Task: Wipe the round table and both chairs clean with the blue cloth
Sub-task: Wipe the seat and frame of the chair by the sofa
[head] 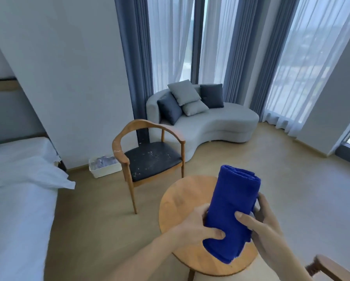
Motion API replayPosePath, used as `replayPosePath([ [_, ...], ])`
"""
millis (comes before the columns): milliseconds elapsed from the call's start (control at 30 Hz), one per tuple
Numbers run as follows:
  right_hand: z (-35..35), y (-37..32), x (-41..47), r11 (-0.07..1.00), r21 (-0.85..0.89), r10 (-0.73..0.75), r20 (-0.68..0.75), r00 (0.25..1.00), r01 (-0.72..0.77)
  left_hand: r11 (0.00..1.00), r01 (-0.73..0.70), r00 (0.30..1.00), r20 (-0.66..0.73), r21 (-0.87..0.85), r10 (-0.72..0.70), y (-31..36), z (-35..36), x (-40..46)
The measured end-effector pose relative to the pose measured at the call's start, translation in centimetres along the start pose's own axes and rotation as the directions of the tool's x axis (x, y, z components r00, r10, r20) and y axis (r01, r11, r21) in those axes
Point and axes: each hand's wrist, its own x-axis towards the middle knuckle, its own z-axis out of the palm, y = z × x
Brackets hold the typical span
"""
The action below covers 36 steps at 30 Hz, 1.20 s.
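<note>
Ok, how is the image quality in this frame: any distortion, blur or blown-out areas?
Head view: wide-angle bending leans the curtains and walls; windows wash out bright behind sheers; soft overall; blue cloth, held by left hand and right hand, reads clearly.

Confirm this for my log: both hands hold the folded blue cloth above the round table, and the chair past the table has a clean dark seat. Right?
Not quite. Both hands, left and right, do hold the folded blue cloth above the round table, but the seat of the chair past it is not clean: the head view shows pale specks scattered over the dark cushion.
</note>
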Motion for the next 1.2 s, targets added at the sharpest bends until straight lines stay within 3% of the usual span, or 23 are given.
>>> replayPosePath([
  [267, 17.8, 5.2, 11.1, 0.993, -0.114, 0.065, 0.199, 0.978, -0.042, 0.994, 0.009, 0.979, -0.201, -0.109, -0.031, -4.3, -19.2, -3.1],
  [400, 27.8, 9.0, 17.4, 0.988, -0.127, 0.098, 0.108, 0.989, -0.084, 0.994, 0.066, 0.964, -0.253, -0.092, -0.087, -7.5, -30.3, -3.7],
  [567, 36.7, 13.1, 23.6, 0.949, -0.216, 0.235, -0.003, 0.972, -0.23, 0.968, 0.249, 0.911, -0.348, 0.033, -0.223, -11.0, -42.3, -4.9],
  [800, 42.1, 16.9, 33.6, 0.901, -0.331, 0.256, -0.114, 0.96, -0.28, 0.933, 0.343, 0.815, -0.528, 0.111, -0.237, -15.8, -57.9, -3.3],
  [1033, 46.0, 22.8, 48.1, 0.852, -0.432, 0.225, -0.211, 0.951, -0.298, 0.837, 0.427, 0.798, -0.578, 0.343, -0.17, -17.4, -74.1, 5.5],
  [1200, 49.7, 27.0, 59.3, 0.811, -0.496, 0.231, -0.217, 0.948, -0.311, 0.709, 0.501, 0.806, -0.566, 0.495, -0.174, -17.4, -85.5, 13.0],
])
